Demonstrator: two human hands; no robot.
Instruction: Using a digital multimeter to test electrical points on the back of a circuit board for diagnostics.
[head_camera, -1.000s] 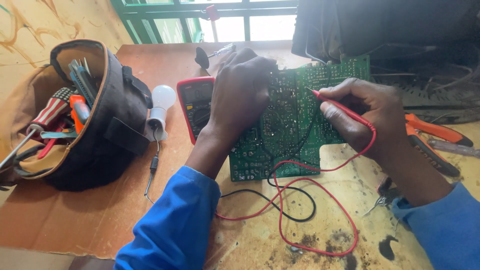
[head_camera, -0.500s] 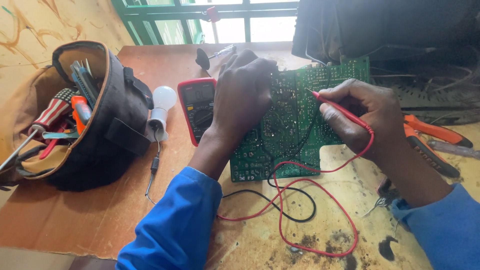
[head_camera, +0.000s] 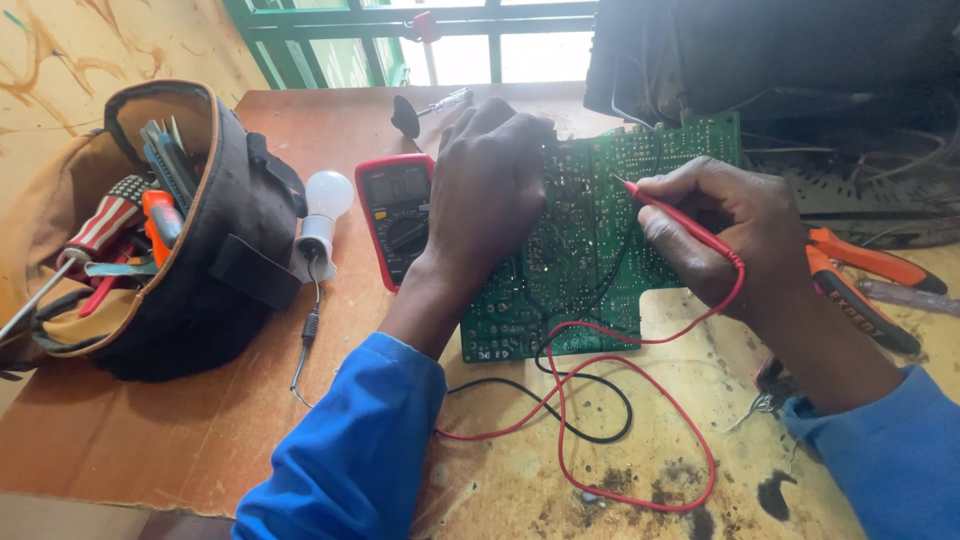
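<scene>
Looking down from the head camera, a green circuit board (head_camera: 590, 250) lies in the middle of the frame on a stained yellow table (head_camera: 640, 470). Just left of it sits a red meter (head_camera: 393, 215) with a grey screen and a black dial. A white light bulb (head_camera: 322, 205) rests to the left of the meter, beside a black and brown tool bag (head_camera: 215, 250) at the left of the frame. Screwdrivers with red and striped handles poke out of the bag. Orange pliers (head_camera: 865, 275) lie at the right edge.

The left hand (head_camera: 488, 190) rests palm down on the top left part of the board, fingers curled over it; I cannot tell if it grips anything under them. The right hand (head_camera: 730, 225) is on the right side of the board. It pinches a red probe (head_camera: 675, 215) like a pen, with the tip touching the board. A red wire (head_camera: 640, 400) and a black wire (head_camera: 585, 395) loop below the board, near both blue sleeves.
</scene>
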